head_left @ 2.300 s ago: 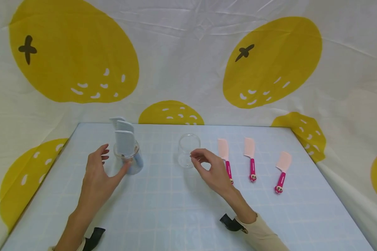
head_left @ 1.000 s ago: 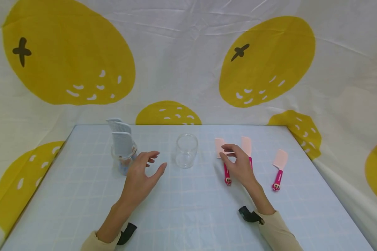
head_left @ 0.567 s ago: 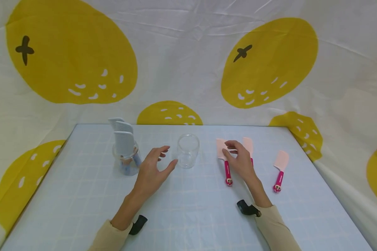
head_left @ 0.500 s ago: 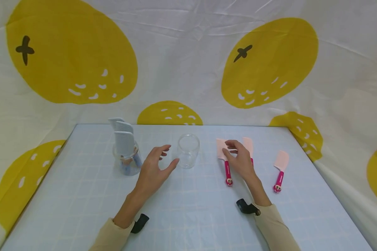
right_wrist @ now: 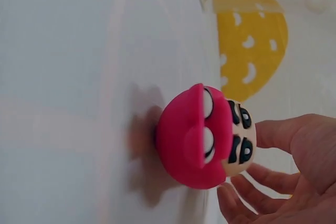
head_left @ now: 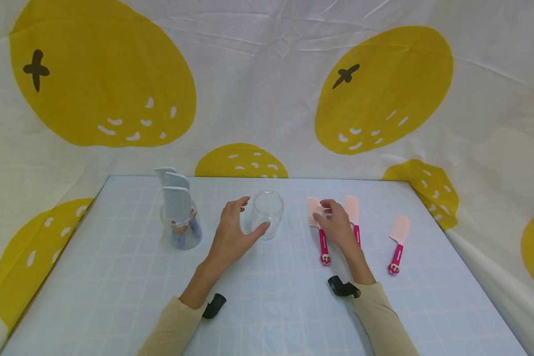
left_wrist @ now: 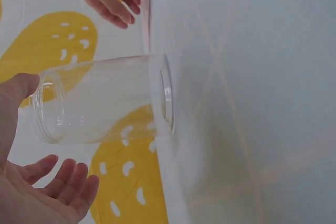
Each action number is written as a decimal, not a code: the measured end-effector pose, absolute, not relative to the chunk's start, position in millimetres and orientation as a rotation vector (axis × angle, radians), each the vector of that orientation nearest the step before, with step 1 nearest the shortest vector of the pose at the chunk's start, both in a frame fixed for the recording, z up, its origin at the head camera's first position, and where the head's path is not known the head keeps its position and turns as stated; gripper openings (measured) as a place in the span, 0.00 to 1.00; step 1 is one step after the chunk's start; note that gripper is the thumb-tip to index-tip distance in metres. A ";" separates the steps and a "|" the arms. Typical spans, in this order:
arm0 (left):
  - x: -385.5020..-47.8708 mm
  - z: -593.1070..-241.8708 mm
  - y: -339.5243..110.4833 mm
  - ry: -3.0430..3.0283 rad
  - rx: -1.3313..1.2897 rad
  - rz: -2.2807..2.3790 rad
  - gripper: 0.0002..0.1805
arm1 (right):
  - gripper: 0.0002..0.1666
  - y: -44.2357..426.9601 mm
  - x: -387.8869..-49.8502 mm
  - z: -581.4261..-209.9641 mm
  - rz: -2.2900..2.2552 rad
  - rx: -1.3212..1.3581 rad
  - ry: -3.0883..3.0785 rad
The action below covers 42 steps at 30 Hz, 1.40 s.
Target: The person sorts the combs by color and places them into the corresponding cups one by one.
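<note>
My left hand point(head_left: 232, 240) is held with thumb and fingers spread just left of a clear, see-through jar point(head_left: 267, 217) standing upright. In the left wrist view the thumb lies close to the jar's rim point(left_wrist: 48, 111); whether it touches I cannot tell. Over the pink combs hovers my right hand point(head_left: 338, 228), fingers loosely bent, with nothing in them. Below it lie a left comb point(head_left: 323, 242) and a middle comb point(head_left: 352, 207), the latter partly hidden. A third pink comb point(head_left: 399, 230) lies farther right. The right wrist view shows a character-head handle end point(right_wrist: 191, 140) up close.
At the left stands another clear jar point(head_left: 184, 240) holding several light-blue combs point(head_left: 177, 202), teeth ends up. The table point(head_left: 267, 306) has a pale-blue checked cover. Behind it hangs a white cloth point(head_left: 258, 99) with yellow fruit shapes.
My left hand has moved right, from the jar of blue combs to beside the other jar. My right hand has gone from that jar to above the pink combs.
</note>
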<state>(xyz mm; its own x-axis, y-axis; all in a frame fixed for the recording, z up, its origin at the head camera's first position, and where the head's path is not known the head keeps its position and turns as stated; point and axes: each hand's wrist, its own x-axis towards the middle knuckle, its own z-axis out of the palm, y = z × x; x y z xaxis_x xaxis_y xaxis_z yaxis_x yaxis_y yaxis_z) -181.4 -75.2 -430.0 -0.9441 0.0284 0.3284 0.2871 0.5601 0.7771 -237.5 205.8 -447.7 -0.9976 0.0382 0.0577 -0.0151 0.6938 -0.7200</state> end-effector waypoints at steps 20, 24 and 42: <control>-200.4 -436.3 -59.5 -2.569 -0.232 -1.451 0.45 | 0.35 204.4 -237.3 -447.3 1.148 -0.158 -2.974; -200.5 -436.8 -60.0 -2.565 -0.239 -1.498 0.45 | 0.33 203.7 -236.3 -447.2 1.145 -0.155 -2.974; -201.0 -438.2 -61.5 -2.507 -0.274 -1.648 0.45 | 0.25 203.7 -231.5 -421.3 1.216 -0.068 -2.854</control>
